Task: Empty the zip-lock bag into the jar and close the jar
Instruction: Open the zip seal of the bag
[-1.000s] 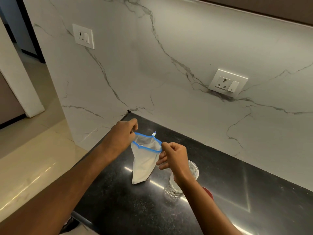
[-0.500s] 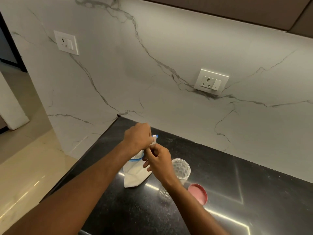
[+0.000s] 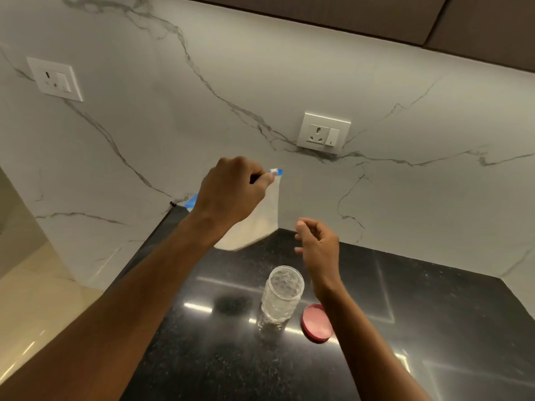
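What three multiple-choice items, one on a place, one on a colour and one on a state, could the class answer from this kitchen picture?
1. Where is the lid?
A) on the jar
B) on the counter, right of the jar
C) inside the bag

2. What colour is the bag's zip strip?
A) green
B) yellow
C) blue

3. How is the jar?
A) open and upright
B) capped
C) tipped over

Answers:
1 B: the lid lies flat on the counter beside the jar.
2 C: a blue strip shows at the bag's top, where the left hand pinches it.
3 A: the jar's mouth is bare and it stands on its base.
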Demonstrator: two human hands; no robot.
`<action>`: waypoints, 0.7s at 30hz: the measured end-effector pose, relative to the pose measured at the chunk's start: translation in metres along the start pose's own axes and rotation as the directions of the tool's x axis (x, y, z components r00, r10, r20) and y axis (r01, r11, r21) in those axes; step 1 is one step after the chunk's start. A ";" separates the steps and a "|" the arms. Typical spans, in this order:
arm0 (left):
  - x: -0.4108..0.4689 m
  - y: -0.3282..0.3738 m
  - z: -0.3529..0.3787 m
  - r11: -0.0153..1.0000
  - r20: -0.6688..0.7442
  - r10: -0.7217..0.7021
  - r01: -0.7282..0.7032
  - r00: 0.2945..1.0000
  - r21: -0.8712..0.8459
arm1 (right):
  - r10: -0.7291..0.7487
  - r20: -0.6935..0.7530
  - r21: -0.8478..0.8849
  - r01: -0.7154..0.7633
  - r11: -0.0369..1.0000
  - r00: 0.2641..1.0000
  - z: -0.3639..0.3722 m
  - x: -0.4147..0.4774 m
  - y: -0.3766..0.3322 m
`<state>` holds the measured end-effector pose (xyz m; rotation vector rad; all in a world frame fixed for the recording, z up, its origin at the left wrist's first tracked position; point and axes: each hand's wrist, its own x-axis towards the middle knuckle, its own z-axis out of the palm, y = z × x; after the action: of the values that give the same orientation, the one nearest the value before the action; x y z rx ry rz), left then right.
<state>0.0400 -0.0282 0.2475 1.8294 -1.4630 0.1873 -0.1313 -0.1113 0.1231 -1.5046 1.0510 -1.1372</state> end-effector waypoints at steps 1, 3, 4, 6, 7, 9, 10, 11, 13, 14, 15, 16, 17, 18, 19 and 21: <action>0.005 0.008 -0.002 0.999 -0.030 0.039 -0.040 0.999 -0.034 | 0.054 -0.004 -0.036 -0.054 0.998 0.999 -0.006 0.005 0.003; 0.012 0.022 -0.002 0.987 -0.072 0.110 -0.117 0.991 -0.107 | 0.157 0.015 -0.072 -0.156 0.985 0.987 -0.019 0.009 0.008; 0.015 0.028 -0.001 0.979 -0.086 0.130 -0.142 0.988 -0.146 | 0.203 0.026 -0.054 -0.202 0.978 0.979 -0.025 0.009 0.010; 0.017 0.038 0.003 0.960 -0.101 0.136 -0.156 0.986 -0.234 | 0.266 0.035 0.054 -0.268 0.962 0.963 -0.036 0.005 0.013; 0.016 0.043 0.006 0.947 -0.101 0.132 -0.156 0.986 -0.282 | 0.281 0.025 0.128 -0.282 0.951 0.959 -0.042 0.002 0.014; 0.013 0.053 0.014 0.918 -0.089 0.128 -0.152 0.988 -0.365 | 0.306 -0.034 0.261 -0.287 0.922 0.951 -0.055 -0.005 0.013; 0.011 0.057 0.017 0.905 -0.077 0.123 -0.143 0.989 -0.400 | 0.319 -0.068 0.318 -0.283 0.905 0.945 -0.063 -0.009 0.013; 0.008 0.061 0.022 0.890 -0.058 0.119 -0.132 0.991 -0.435 | 0.333 -0.098 0.367 -0.277 0.888 0.938 -0.073 -0.013 0.013; 0.001 0.066 0.033 0.861 -0.010 0.114 -0.103 0.993 -0.498 | 0.355 -0.136 0.428 -0.268 0.863 0.925 -0.092 -0.021 0.013; -0.003 0.068 0.039 0.845 0.017 0.107 -0.082 0.994 -0.529 | 0.364 -0.148 0.444 -0.267 0.855 0.919 -0.101 -0.026 0.014; -0.007 0.068 0.044 0.823 0.045 0.095 -0.053 0.994 -0.566 | 0.377 -0.155 0.463 -0.271 0.844 0.913 -0.110 -0.031 0.014; -0.011 0.068 0.050 0.792 0.080 0.079 -0.014 0.994 -0.610 | 0.396 -0.163 0.487 -0.275 0.829 0.904 -0.118 -0.035 0.015; -0.014 0.067 0.056 0.756 0.118 0.063 0.030 0.991 -0.654 | 0.415 -0.175 0.513 -0.277 0.813 0.893 -0.125 -0.039 0.016; -0.017 0.065 0.062 0.716 0.158 0.048 0.077 0.986 -0.693 | 0.428 -0.193 0.534 -0.272 0.800 0.883 -0.131 -0.042 0.017; -0.019 0.063 0.068 0.676 0.203 0.032 0.128 0.979 -0.726 | 0.434 -0.216 0.547 -0.259 0.796 0.875 -0.138 -0.045 0.018; -0.024 0.057 0.079 0.589 0.302 -0.002 0.246 0.953 -0.770 | 0.421 -0.272 0.550 -0.219 0.806 0.865 -0.149 -0.050 0.019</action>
<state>-0.0444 -0.0622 0.2063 1.1891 -1.2599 -0.7388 -0.2881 -0.0930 0.1144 -0.6618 1.1055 -1.3520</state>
